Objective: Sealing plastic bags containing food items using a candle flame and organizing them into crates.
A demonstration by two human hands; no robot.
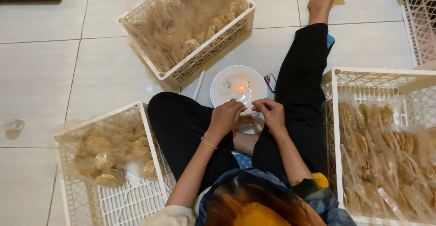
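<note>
From the head camera, looking down, a person sits cross-legged on a pale tiled floor (41,71) in black trousers. Both hands meet in front of the knees. The left hand (225,117) has its fingers bent and pinched together on the top of a small clear plastic bag (247,122) with brown round snacks inside; a thin bracelet is on this wrist. The right hand (271,113) is also closed narrow, the fingertips gripping the same bag on its other side. So the bag is held between the two hands, just above the lap and close to the near rim of a white plate (225,74).

The plate stands on the floor just beyond the hands, and a small burning candle (240,89) is in its middle. A small lighter (270,81) lies on the floor just beside the plate, against the right leg.

Three white plastic crates are around the person. One crate (141,24) is beyond the plate and is full of packed bags of snacks. A second crate (150,130) is at the person's left knee and holds only some bags. The third crate (336,117) is at the right side, with many long bags inside. A part of another white crate (420,12) shows in the far right corner.
</note>
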